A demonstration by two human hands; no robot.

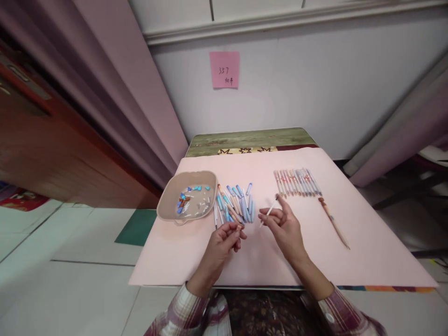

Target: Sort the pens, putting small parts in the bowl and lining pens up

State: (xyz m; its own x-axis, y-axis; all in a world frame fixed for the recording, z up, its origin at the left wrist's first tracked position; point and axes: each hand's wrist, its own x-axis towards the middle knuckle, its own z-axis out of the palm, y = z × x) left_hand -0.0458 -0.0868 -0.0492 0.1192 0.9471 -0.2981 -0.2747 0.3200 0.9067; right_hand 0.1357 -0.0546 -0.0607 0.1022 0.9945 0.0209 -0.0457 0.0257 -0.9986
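My right hand (285, 228) pinches a thin white pen refill (269, 211) with a dark end, tilted above the pink table cover. My left hand (224, 245) is closed in a pinch near the front of the pile; something small and pale may be at its fingertips, but I cannot make it out. Just beyond it lies a pile of pen parts (241, 205), with blue and tan barrels and white refills. Left of the pile stands a beige plastic basin (163, 205) holding small blue and brown pieces and short clear or white bits.
A row of pens (297, 183) lies side by side at the right. One tan pen (334, 223) with a brown top lies apart, nearer me. The pink table cover (168, 261) reaches the front edge. A pink note (224, 70) is stuck on the wall behind.
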